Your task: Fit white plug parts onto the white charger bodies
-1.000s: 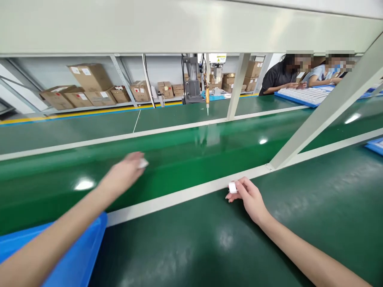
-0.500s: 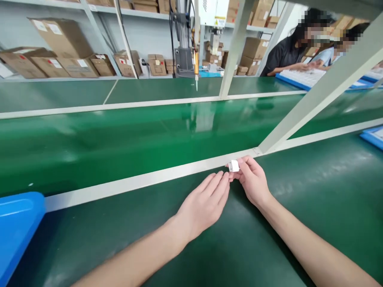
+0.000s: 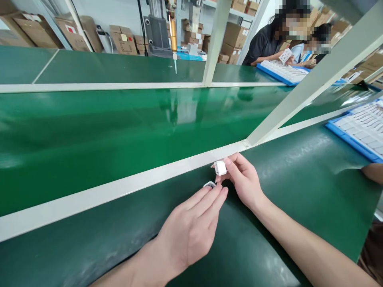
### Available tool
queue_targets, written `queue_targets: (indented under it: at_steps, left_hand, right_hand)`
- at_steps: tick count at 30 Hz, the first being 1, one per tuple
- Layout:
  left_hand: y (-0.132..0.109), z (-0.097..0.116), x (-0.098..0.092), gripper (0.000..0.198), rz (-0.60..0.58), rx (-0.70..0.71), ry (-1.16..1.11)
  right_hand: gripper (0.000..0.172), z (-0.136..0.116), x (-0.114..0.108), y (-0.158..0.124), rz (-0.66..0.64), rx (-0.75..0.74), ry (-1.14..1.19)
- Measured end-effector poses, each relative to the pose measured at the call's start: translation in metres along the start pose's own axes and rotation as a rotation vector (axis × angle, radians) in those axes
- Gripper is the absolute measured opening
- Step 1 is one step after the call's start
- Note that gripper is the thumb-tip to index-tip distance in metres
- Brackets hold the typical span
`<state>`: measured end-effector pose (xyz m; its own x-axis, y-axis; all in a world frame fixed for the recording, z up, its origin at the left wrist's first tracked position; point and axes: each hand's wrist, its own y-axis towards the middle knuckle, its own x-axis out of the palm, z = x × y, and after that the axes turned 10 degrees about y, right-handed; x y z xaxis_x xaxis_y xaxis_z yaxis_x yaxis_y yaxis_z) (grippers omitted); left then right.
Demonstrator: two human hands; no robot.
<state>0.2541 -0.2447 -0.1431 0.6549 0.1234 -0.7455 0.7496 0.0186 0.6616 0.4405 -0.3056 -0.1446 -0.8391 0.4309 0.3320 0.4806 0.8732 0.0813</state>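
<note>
Right hand (image 3: 243,183), frame centre: fingers clamped on small white plastic part (image 3: 220,168), just above dark green table (image 3: 284,191), beside pale rail (image 3: 119,187). Left hand (image 3: 191,227), lower centre: fingers together, extended, tips touching second white piece (image 3: 209,184) on table. Blue tray (image 3: 356,129) at right edge.

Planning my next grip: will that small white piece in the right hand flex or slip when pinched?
The small white piece looks like a blocky moulded part, so probably stiff. The right hand holds it by fingertips alone, suggesting it is light. Its surface looks smooth, so it may slip.
</note>
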Motion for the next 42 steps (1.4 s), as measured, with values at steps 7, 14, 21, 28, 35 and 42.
queue_targets:
  at_steps: [7, 14, 21, 28, 35, 42]
  left_hand:
    - [0.001, -0.003, -0.006, 0.024, 0.04, 0.07, -0.218]
    - [0.008, -0.015, -0.009, 0.042, -0.266, -0.437, -0.336]
    - [0.01, -0.018, -0.005, 0.015, -0.432, -0.567, -0.374]
    - [0.012, -0.01, -0.004, 0.034, -0.459, -0.496, -0.134]
    - [0.01, -0.008, -0.005, 0.011, -0.423, -0.408, -0.243]
    - [0.011, -0.011, -0.007, 0.012, -0.41, -0.467, -0.277]
  right_hand:
    - [0.027, -0.001, 0.0, -0.003, -0.014, -0.018, 0.028]
    - [0.02, 0.0, -0.002, -0.001, 0.035, -0.087, 0.022]
    - [0.007, -0.024, 0.001, -0.016, -0.105, -0.334, -0.225]
    - [0.02, -0.035, 0.007, -0.033, -0.459, -0.654, -0.899]
    - [0.013, -0.024, 0.011, -0.038, -0.471, -0.577, -1.03]
    - [0.01, -0.029, 0.01, -0.036, -0.346, -0.479, -0.837]
